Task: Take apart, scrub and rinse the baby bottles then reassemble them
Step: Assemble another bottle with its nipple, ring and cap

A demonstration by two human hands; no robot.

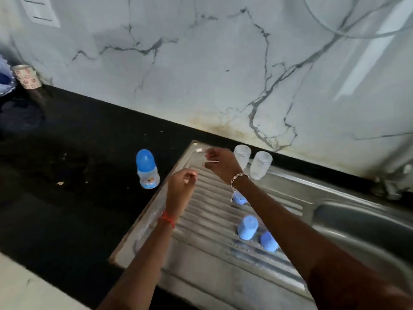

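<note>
An assembled baby bottle (147,170) with a blue cap stands on the black counter, left of the steel drainboard (201,260). Two clear bottle bodies (242,155) (260,162) stand upside down at the drainboard's far edge. On the ridges lie two blue caps (247,227) (268,241) and a blue ring (239,199), the ring partly hidden by my right forearm. My right hand (220,162) pinches a small clear piece with a thin pale rim above the drainboard's far left corner. My left hand (183,182) hovers just below it with curled fingers; I see nothing in them.
The sink basin (357,222) lies to the right, with the tap (388,184) behind it. A patterned cup (26,76) stands at the far left against the marble wall. A pale ledge (26,287) runs along the counter's near edge.
</note>
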